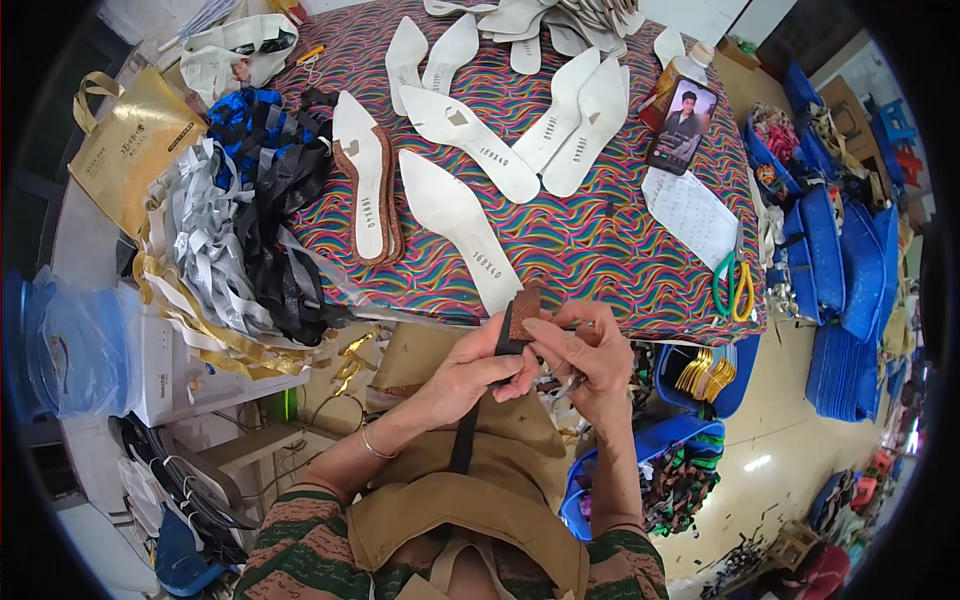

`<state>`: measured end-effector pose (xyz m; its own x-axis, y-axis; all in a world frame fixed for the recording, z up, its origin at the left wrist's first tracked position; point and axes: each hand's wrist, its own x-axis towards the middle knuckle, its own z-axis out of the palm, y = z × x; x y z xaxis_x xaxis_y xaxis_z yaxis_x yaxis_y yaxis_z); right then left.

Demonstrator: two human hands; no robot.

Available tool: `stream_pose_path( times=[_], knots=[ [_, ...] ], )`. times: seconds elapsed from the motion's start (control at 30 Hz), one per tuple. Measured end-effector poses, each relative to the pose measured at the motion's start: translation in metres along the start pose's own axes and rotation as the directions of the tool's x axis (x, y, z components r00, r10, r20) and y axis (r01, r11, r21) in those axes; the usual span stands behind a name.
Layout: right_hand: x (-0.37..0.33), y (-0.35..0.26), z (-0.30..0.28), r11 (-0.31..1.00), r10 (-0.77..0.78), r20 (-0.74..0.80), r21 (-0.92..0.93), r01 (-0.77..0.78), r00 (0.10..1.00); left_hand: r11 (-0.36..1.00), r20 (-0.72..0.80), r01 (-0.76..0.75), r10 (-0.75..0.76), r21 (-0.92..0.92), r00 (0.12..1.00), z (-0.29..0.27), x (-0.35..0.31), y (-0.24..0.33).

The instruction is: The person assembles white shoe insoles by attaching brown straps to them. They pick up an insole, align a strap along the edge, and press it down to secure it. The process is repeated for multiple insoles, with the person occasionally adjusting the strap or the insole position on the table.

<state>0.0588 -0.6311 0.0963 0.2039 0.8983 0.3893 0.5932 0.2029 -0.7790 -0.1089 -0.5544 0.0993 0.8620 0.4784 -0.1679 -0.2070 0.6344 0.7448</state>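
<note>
My left hand (468, 372) is closed round a brown speckled piece (523, 312) with a black strip (509, 346) along its edge. Opposite it, my right hand (585, 350) pinches the same piece between thumb and fingers; its lower part is hidden by my hands. A black tail (463, 440) hangs down over my tan apron (500, 425). Just beyond my hands lies a white pointed insole (455, 222), its heel towards me. Left of it rests a stack of insoles (362, 185) with brown edges.
More white insoles (470, 135) lie on the patterned tablecloth (590, 245). Silver and black strips (205, 215) heap at the left. On the right are a phone (683, 125), a paper sheet (690, 215) and green-and-yellow scissors (735, 285). Blue bins (735, 365) stand below the table edge.
</note>
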Motion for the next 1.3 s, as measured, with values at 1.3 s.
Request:
stream_pose_path(
  times=[1.3],
  knots=[
    [-0.047, 0.024, -0.027, 0.298, 0.618, 0.244, 0.807, -0.51, 0.747, 0.948, -0.234, -0.006, 0.084, 0.317, 0.969, 0.017, 0.047, -0.022]
  ],
)
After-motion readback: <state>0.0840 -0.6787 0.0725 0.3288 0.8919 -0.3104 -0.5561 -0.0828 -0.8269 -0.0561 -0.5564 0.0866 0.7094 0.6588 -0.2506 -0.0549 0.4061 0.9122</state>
